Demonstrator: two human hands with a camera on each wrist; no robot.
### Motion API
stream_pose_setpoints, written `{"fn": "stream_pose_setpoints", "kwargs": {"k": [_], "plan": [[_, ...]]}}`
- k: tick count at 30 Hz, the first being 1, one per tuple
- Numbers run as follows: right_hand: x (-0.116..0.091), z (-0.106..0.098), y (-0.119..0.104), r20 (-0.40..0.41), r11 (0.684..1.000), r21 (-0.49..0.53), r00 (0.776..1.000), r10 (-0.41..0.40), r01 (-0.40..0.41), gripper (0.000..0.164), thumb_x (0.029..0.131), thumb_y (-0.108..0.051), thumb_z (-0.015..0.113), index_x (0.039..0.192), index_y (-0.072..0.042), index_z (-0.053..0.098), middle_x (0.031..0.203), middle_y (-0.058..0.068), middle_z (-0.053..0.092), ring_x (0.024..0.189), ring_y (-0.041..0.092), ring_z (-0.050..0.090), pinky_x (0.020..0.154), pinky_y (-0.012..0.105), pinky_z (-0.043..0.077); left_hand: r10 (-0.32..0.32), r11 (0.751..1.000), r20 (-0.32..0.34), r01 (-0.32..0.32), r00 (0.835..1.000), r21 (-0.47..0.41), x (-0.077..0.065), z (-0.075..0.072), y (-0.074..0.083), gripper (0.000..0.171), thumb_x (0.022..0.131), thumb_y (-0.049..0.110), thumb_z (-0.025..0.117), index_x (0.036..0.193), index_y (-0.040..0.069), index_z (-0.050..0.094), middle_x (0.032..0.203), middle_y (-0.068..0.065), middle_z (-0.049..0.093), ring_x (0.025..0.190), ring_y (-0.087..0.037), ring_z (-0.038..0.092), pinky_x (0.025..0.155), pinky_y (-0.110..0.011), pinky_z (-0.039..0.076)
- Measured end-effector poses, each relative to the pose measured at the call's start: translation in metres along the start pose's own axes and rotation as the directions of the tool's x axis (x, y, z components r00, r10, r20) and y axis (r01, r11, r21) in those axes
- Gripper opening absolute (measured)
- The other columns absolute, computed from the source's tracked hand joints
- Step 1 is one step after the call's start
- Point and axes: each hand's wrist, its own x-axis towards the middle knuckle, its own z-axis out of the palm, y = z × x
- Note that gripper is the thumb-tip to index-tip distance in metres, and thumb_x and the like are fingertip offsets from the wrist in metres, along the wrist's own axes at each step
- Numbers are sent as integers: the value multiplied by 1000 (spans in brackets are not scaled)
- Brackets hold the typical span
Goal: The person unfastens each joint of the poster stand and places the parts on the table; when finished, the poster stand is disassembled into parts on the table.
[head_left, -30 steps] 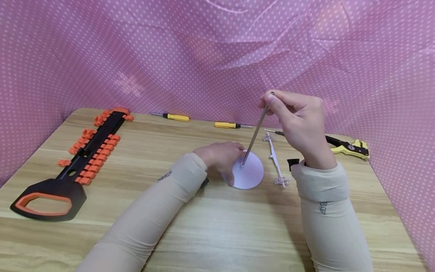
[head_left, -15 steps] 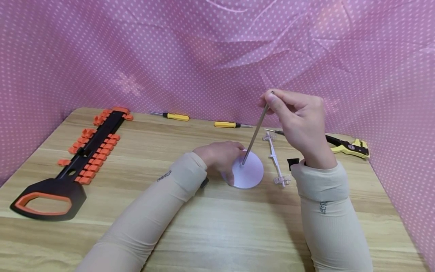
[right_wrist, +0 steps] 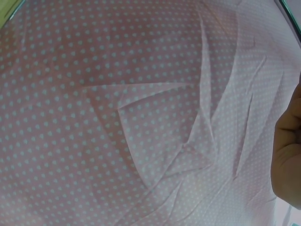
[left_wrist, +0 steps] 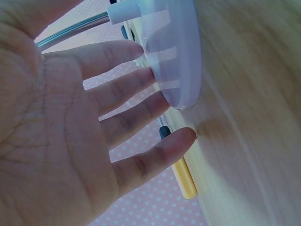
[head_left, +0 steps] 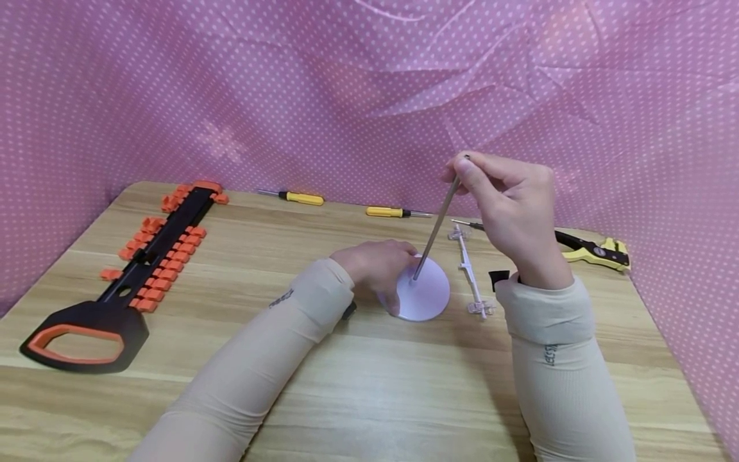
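A round whitish plastic base [head_left: 430, 296] lies flat on the table in the head view. From its white socket [left_wrist: 123, 12] a slim metal rod [head_left: 434, 237] rises, leaning right. My right hand [head_left: 510, 205] pinches the rod's upper end between thumb and fingers; in the right wrist view only part of that hand [right_wrist: 288, 153] shows at the right edge. My left hand [head_left: 378, 266] rests at the base's left side, fingers on the far edge and thumb on the near one. The left wrist view has its fingers [left_wrist: 127, 89] spread and fairly straight, fingertips right at the base's rim.
Right of the base lies a white bar with clear ends [head_left: 469, 273], beside a small black piece [head_left: 498, 278]. Yellow-handled screwdrivers [head_left: 304, 198] line the back. A yellow-black plier-like tool [head_left: 597, 253] sits far right. Left is a long black rack with orange clips [head_left: 124, 292].
The whole head view has shifted very slightly. Both hands, the rod and the base keep the same places relative to each other.
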Motion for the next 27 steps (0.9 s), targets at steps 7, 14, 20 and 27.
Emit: {"fn": "stream_pose_setpoints", "kwargs": {"k": [7,14,20,27], "plan": [[0,1,-1,-17,999,-30,1000,19,-19,17,103,0,66,103,8,80,89,-17,78,78,10,74,75,24,62,5,1000,3,-5,1000,7,0,0,0,94,76,35,98,157,20,54,172,-4,35,157,-27,37,128,-46,38],[-2,4,-3,-1,1000,-12,1000,-17,17,15,101,5,66,101,12,79,88,-18,77,76,8,73,74,24,63,7,1000,4,-7,1000,15,-1,-1,0,94,77,37,97,158,20,52,173,-4,35,158,-26,36,128,-45,38],[-2,4,-4,-2,1000,-29,1000,-11,11,15,101,5,65,102,11,79,89,-21,76,76,8,73,75,23,63,8,1000,4,-8,1000,2,-1,-1,-1,93,77,36,97,157,20,54,173,-3,35,158,-26,36,128,-45,37],[0,3,-4,-61,994,-107,998,19,-25,16,102,0,67,101,6,82,84,-25,75,74,7,72,75,23,62,6,1000,14,-6,1000,15,-1,-2,0,96,78,38,96,159,21,50,173,-3,34,157,-25,36,128,-46,38]]}}
